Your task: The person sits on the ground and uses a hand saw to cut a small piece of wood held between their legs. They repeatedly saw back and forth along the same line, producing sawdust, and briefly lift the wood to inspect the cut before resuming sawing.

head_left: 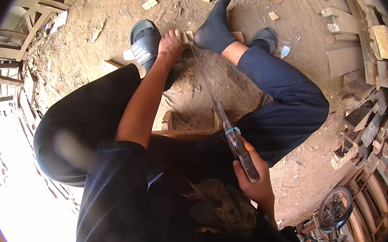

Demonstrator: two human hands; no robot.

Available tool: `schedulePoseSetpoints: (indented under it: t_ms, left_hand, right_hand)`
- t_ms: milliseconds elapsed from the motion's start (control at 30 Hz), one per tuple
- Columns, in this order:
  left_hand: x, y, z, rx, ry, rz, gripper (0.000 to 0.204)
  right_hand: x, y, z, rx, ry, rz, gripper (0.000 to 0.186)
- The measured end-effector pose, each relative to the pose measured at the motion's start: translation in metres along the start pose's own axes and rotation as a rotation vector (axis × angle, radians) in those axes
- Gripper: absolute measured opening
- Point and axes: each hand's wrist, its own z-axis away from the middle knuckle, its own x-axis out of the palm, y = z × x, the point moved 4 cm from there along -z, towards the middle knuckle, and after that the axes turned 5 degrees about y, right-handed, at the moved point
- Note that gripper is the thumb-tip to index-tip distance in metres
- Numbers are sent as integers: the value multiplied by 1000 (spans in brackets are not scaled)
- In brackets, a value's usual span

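Observation:
My right hand [257,182] is closed round the handle of a handsaw [209,87], whose long narrow blade points away from me. The blade's far end reaches a small pale piece of wood [187,38] near the ground. My left hand [171,44] grips that wood from the left, its fingers curled over it. Just right of the wood is my foot in a dark sock [215,29]. My other foot wears a grey slide sandal [143,42] beside my left hand. Whether the saw teeth sit in a cut is too small to tell.
Small wood offcuts [149,4] lie on the dirt floor ahead. An empty sandal [264,38] rests right of my socked foot. Part of a low wooden seat [186,132] shows beneath me. Stacked timber [364,118] lines the right side, with a bicycle wheel [335,209] at lower right.

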Motion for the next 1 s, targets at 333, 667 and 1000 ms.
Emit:
schedulePoseSetpoints:
  t_ms: [333, 667, 1000]
  left_hand:
    - [-17, 12, 3, 50, 11, 59, 44]
    - [-12, 6, -3, 47, -133, 59, 31]
    - [-3, 5, -3, 20, 4, 88, 46]
  right_hand:
    - [7, -9, 13, -2, 55, 51, 54]
    - [9, -2, 9, 94, 13, 7, 54]
    - [16, 2, -2, 19, 55, -6, 58]
